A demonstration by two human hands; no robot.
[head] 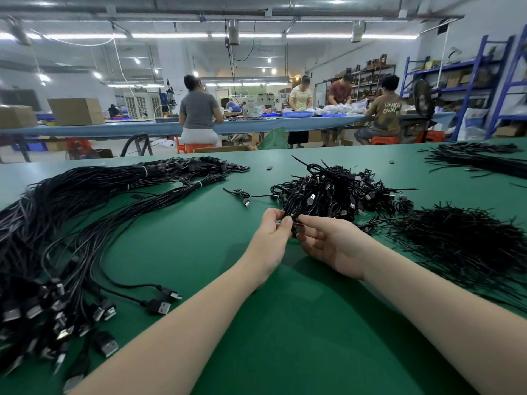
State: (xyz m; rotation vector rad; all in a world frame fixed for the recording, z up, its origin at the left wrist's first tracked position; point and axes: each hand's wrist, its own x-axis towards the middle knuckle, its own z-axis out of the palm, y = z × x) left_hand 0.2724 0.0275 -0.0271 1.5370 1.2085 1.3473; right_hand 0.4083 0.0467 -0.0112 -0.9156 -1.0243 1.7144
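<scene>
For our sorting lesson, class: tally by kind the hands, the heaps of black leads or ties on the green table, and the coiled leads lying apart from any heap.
Hands: 2, left hand, right hand
Heaps: 4, long-lead heap, coiled-lead heap, tie heap, far heap
Coiled leads apart: 2, held lead, lone lead
Total: 8

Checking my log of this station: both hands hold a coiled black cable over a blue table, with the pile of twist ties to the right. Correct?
Not quite. The head view shows the table under the hands is green, not blue. The rest stands: left hand and right hand hold a coiled black cable, with the pile of twist ties to the right.
</scene>
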